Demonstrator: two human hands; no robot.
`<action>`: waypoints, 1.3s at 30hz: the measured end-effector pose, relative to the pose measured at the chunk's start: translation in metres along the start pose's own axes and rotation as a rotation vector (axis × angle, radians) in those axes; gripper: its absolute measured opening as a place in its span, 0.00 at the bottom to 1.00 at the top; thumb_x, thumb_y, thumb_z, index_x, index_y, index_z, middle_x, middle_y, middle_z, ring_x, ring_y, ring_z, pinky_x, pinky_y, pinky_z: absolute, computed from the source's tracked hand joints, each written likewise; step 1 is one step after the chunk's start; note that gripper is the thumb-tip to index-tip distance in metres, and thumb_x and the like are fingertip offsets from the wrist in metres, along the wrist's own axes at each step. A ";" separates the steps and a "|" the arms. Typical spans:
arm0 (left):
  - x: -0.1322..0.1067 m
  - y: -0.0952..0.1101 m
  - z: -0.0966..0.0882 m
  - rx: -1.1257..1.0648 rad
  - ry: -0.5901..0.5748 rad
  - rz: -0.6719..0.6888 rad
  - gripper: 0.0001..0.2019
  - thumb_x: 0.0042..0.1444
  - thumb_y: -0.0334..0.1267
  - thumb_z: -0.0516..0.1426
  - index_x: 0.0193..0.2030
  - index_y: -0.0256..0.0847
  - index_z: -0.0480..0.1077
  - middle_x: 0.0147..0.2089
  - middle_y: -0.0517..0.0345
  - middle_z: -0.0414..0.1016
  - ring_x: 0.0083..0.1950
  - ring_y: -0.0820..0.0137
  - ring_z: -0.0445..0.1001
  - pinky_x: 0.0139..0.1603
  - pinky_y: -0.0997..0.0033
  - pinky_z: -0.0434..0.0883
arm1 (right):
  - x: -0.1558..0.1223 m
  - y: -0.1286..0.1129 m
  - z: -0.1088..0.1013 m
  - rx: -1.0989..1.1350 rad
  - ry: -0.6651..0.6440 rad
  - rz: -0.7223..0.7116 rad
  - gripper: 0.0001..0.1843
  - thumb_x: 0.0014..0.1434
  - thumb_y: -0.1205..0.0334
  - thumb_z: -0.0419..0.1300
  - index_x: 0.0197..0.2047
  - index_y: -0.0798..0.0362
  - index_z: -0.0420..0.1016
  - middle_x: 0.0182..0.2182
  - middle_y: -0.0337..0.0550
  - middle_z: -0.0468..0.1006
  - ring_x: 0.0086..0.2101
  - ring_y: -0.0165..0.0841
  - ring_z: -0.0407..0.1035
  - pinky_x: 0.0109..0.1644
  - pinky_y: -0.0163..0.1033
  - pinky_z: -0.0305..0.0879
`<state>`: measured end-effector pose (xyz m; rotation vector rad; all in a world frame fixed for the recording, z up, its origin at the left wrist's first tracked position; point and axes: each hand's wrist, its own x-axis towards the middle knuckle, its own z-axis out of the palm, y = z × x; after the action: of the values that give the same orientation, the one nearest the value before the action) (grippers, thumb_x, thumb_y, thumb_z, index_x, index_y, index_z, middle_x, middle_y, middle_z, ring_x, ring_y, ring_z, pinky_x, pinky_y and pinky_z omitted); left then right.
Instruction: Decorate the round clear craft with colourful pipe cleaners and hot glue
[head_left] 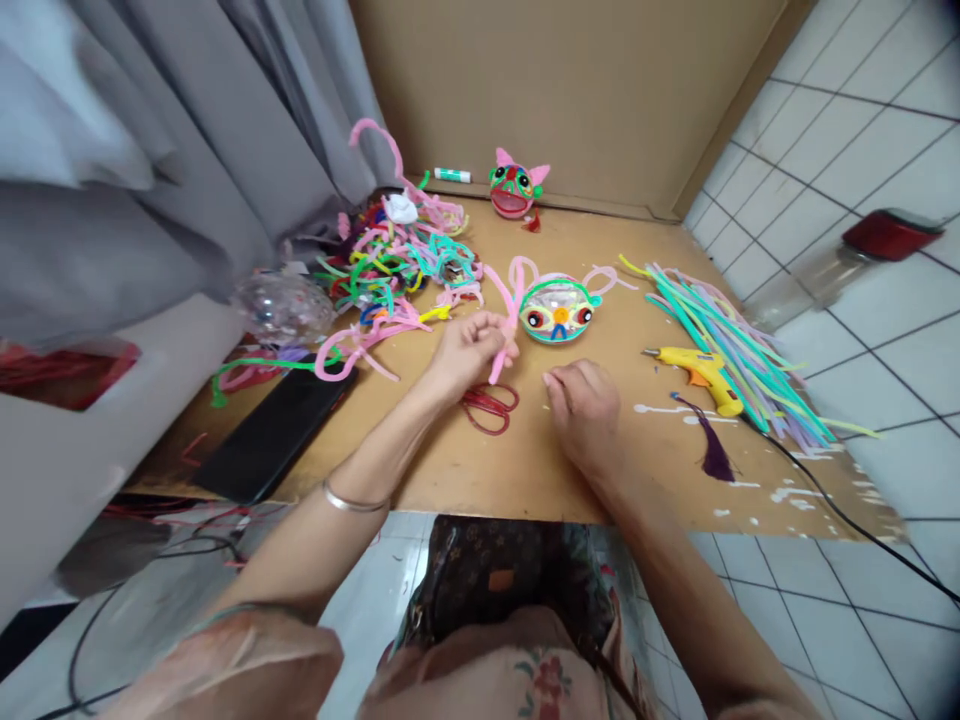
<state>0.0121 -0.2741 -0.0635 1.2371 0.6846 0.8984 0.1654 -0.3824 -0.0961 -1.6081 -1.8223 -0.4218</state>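
My left hand (474, 350) pinches a pink pipe cleaner (516, 285) that stands up from the fingers in strands, its lower end poking out below. To the right, my right hand (586, 405) is closed over the table, thumb against the fingers; whether anything is in it I cannot make out. Just beyond both hands lies a round face ornament (559, 308) with a green pipe cleaner rim, an orange nose, red-ringed eyes and pink loops at its sides. Red-handled scissors (491, 408) lie below my left hand, their blades hidden.
A yellow glue gun (697, 375) and a bundle of pipe cleaners (739, 345) lie right, by a purple tassel (716, 455). Tangled pipe cleaners (397, 255) and a black phone (262, 440) are left. An eared face ornament (514, 190) and a glue stick (453, 175) sit at the back.
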 end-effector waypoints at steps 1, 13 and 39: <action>0.003 0.003 -0.006 -0.060 0.062 0.046 0.16 0.46 0.43 0.67 0.32 0.37 0.67 0.23 0.63 0.73 0.20 0.78 0.69 0.19 0.82 0.64 | 0.001 -0.004 -0.001 0.035 -0.050 -0.039 0.13 0.68 0.63 0.49 0.38 0.53 0.74 0.32 0.46 0.76 0.36 0.36 0.67 0.42 0.41 0.61; 0.015 0.012 -0.021 -0.404 0.202 0.149 0.13 0.46 0.37 0.68 0.29 0.36 0.68 0.25 0.64 0.70 0.22 0.81 0.67 0.19 0.83 0.62 | 0.037 -0.050 0.018 -0.101 -0.664 -0.260 0.11 0.64 0.67 0.56 0.49 0.57 0.72 0.38 0.51 0.78 0.37 0.38 0.71 0.40 0.41 0.60; 0.015 0.019 -0.020 -0.599 0.209 0.165 0.10 0.50 0.31 0.65 0.28 0.35 0.66 0.24 0.64 0.68 0.22 0.84 0.64 0.24 0.85 0.62 | 0.027 -0.015 -0.002 -0.277 0.219 -0.193 0.12 0.64 0.66 0.57 0.50 0.51 0.74 0.35 0.41 0.82 0.32 0.29 0.70 0.46 0.42 0.48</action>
<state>-0.0015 -0.2495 -0.0489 0.6739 0.4274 1.2705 0.1504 -0.3659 -0.0738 -1.4966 -1.8144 -0.9358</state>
